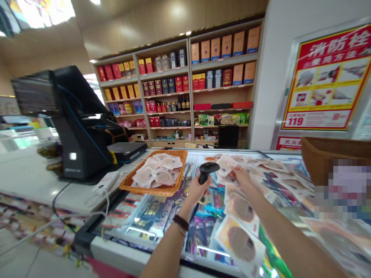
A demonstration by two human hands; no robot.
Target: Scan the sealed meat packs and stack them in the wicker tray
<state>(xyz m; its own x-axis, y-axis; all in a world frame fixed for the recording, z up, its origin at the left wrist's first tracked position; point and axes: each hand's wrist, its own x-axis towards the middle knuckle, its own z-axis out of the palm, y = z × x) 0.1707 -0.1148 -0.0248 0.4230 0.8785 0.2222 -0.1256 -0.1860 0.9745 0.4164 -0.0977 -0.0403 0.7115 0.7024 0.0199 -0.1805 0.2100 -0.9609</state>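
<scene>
My left hand (199,190) is wrapped round the handle of a black barcode scanner (209,167), whose head is turned toward the packet beside it. Between the fingers of my right hand (240,177) is a flat, clear-windowed food packet (224,165), held up just right of the scanner. Similar packets are heaped in an orange wicker basket (156,190) to the left of my hands. More of these packets (240,239) lie spread over the glass top to the right and nearer to me. Coloured packages (156,210) show through the glass of the freezer below.
A black checkout terminal (84,143) and a flat scale (127,150) stand at the left, with a white device (106,182) and loose cables nearby. At the right is a brown box (333,148), partly blurred. Shelves of boxed goods (165,87) line the back wall.
</scene>
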